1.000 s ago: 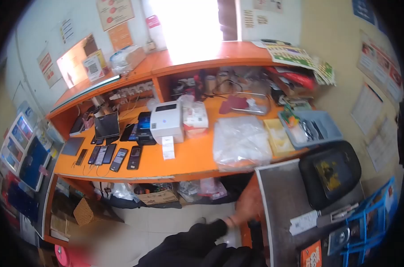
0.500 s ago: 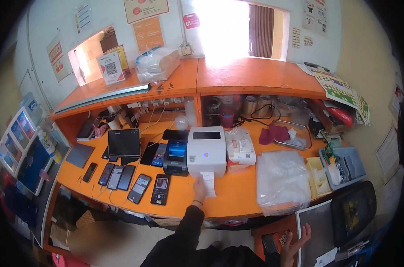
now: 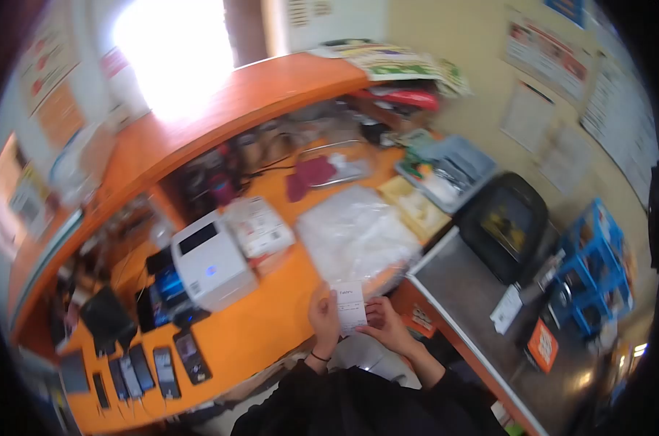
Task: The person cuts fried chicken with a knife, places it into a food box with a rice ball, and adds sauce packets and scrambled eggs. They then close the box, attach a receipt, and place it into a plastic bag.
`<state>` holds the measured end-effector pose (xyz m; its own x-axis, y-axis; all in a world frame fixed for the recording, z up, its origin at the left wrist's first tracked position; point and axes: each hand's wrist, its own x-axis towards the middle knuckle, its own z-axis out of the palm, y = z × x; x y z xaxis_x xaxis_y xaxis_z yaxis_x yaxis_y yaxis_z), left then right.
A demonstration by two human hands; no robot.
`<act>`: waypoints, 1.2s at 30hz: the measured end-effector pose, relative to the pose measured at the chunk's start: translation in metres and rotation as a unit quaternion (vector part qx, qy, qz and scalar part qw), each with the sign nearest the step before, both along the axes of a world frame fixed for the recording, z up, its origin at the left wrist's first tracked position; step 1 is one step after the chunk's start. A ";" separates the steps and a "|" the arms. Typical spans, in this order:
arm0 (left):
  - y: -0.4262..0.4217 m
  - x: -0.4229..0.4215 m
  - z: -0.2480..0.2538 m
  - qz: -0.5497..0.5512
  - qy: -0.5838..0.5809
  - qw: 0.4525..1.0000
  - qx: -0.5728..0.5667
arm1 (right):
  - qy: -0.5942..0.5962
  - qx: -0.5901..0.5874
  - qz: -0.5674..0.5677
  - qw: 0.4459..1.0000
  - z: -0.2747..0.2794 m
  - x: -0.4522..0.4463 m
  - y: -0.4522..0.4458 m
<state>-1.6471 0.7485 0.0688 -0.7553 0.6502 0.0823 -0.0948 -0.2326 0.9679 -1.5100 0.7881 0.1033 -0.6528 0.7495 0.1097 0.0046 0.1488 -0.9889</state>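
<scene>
A small white printed label (image 3: 350, 307) is held up in front of me, just past the counter's front edge. My left hand (image 3: 323, 318) grips its left side, with fingers closed on the edge. On the opposite side, my right hand (image 3: 387, 328) pinches the lower right edge between thumb and fingers. The fine print is too small to read. Behind and to the left stands a white label printer (image 3: 217, 272) with a dark window on top. A stack of clear plastic bags (image 3: 355, 229) lies just beyond my hands.
Several phones (image 3: 166, 372) lie at the left on the orange counter (image 3: 264, 320). A white packet (image 3: 260, 229) sits beside the printer. Farther right are a yellow tray (image 3: 414, 206), a grey-blue basket (image 3: 453, 171), a dark chair back (image 3: 505, 225) and a blue rack (image 3: 591, 269).
My view has swung right. My left hand has brought the label from the printer's front toward me, and my right hand, open before, has come in and closed on it.
</scene>
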 end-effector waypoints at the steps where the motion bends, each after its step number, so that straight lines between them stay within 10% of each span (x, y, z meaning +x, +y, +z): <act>1: 0.007 0.011 0.015 -0.062 -0.030 0.997 0.018 | 0.035 -0.028 -0.026 0.999 -0.004 0.006 0.003; 9: 0.050 0.118 0.062 -0.587 0.071 0.806 -0.012 | 0.170 -0.140 -0.260 0.940 0.043 0.152 0.005; 15: 0.071 0.247 0.087 -0.641 0.180 0.746 0.000 | -0.179 0.275 -0.396 0.858 0.061 0.288 -0.018; 19: 0.078 0.326 0.084 -0.680 0.232 0.695 0.025 | -0.143 0.104 -0.346 0.921 0.065 0.367 -0.032; 23: 0.081 0.385 0.072 -0.704 0.277 0.653 -0.034 | -0.230 0.220 -0.399 0.860 0.051 0.418 -0.050; 28: 0.092 0.421 0.026 -0.701 0.174 0.689 -0.061 | -0.286 0.390 -0.340 0.807 0.020 0.455 -0.061; 36: 0.155 0.447 -0.084 -0.487 0.320 0.812 0.003 | -0.042 0.081 -0.434 0.896 -0.004 0.486 -0.057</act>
<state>-1.2001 0.9036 -0.0150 0.3172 0.9118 0.2606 0.2863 -0.3540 0.8903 -1.0236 0.7312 0.0991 0.1574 0.9576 0.2413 0.2621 0.1950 -0.9451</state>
